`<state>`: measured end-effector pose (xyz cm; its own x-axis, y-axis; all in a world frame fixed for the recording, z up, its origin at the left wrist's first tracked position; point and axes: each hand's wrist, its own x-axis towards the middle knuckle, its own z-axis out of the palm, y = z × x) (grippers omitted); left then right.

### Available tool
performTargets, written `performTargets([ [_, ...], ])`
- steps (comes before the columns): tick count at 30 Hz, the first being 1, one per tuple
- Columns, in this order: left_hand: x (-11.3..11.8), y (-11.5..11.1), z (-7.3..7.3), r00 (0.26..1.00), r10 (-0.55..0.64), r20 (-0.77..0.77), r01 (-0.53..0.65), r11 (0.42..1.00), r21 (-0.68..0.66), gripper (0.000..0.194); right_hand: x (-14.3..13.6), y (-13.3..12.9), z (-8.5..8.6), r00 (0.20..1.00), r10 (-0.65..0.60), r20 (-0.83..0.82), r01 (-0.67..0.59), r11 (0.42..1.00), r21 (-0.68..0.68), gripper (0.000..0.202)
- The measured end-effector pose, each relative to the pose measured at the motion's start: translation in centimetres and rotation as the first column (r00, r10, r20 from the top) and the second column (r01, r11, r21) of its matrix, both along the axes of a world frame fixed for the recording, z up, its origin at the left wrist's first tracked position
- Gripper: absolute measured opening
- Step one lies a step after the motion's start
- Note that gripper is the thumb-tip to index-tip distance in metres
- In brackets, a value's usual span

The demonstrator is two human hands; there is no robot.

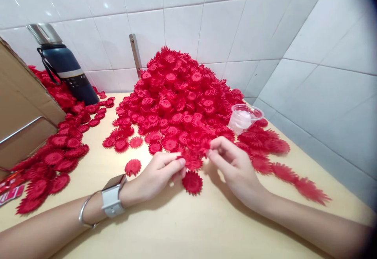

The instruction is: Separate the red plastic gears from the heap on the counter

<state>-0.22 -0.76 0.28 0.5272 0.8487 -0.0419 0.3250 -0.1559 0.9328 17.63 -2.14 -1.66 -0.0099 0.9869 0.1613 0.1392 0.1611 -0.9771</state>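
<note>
My left hand (157, 174), with a watch and a bangle on its wrist, pinches the edge of a red fabric flower (192, 159) between thumb and forefinger. Close by on the right, the thumb and forefinger of my right hand (237, 170) are closed on a smaller red flower piece (204, 146), a little blurred. Just below the fingers a single dark red flower (192, 183) lies flat on the table. Behind both hands rises a large heap of red flowers (176, 106). One loose flower (132, 167) rests left of my left hand.
A clear plastic cup (244, 118) with whitish contents stands at the heap's right edge. Overlapping flowers (284, 172) trail along the right. At left are a dark blue flask (69, 68), a cardboard box (23, 106) and more flowers (55, 157). Tiled walls (226, 27) bound the table.
</note>
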Motion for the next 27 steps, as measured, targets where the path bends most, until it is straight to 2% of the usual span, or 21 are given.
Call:
performTargets([
  [2,0.0,0.3,-0.3,0.977,0.194,0.086,-0.195,0.981,0.007,0.034,0.1,0.5,-0.2,0.986,-0.157,-0.065,0.157,0.988,-0.001,0.011],
  [4,0.1,0.8,-0.7,0.903,0.380,0.202,-0.387,0.922,-0.006,0.030,0.2,0.8,-0.3,0.965,-0.241,-0.106,0.243,0.970,0.005,0.014],
  [5,0.1,1.0,-0.8,0.861,0.438,0.260,-0.448,0.894,-0.021,0.025,0.2,0.8,-0.4,0.958,-0.263,-0.113,0.266,0.964,0.015,0.016],
  [7,0.2,1.4,-1.0,0.811,0.471,0.347,-0.496,0.868,-0.021,0.015,0.1,0.6,-0.3,0.963,-0.256,-0.080,0.260,0.964,0.053,0.017],
  [9,0.2,1.5,-1.1,0.817,0.455,0.355,-0.501,0.864,0.046,0.031,-0.1,0.1,0.0,0.990,-0.132,0.053,0.127,0.987,0.093,0.014],
  [10,0.2,1.5,-1.1,0.830,0.447,0.335,-0.501,0.860,0.094,0.040,-0.2,-0.1,0.1,0.986,-0.026,0.163,0.008,0.994,0.106,0.012],
  [12,0.2,1.3,-1.1,0.859,0.428,0.280,-0.480,0.864,0.152,0.051,-0.5,-0.5,0.4,0.900,0.151,0.408,-0.219,0.968,0.125,0.010],
  [14,0.3,1.0,-1.1,0.886,0.389,0.252,-0.434,0.887,0.156,0.052,-0.9,-0.7,0.6,0.791,0.183,0.584,-0.317,0.939,0.136,0.010],
  [17,0.3,0.9,-1.3,0.898,0.342,0.277,-0.383,0.918,0.106,0.051,-1.1,-0.7,0.6,0.698,0.159,0.698,-0.334,0.935,0.121,0.007],
  [21,0.2,1.1,-1.3,0.892,0.376,0.250,-0.397,0.917,0.034,0.056,-1.0,-0.6,0.4,0.690,0.166,0.705,-0.335,0.936,0.108,0.009],
  [24,0.1,1.0,-1.1,0.907,0.372,0.196,-0.405,0.899,0.168,0.046,-0.7,-0.6,0.4,0.753,0.130,0.645,-0.293,0.944,0.151,0.014],
  [27,0.0,0.7,-0.6,0.955,0.279,0.102,-0.297,0.887,0.354,0.023,-0.4,-0.5,0.3,0.831,0.065,0.552,-0.206,0.959,0.197,0.010],
])
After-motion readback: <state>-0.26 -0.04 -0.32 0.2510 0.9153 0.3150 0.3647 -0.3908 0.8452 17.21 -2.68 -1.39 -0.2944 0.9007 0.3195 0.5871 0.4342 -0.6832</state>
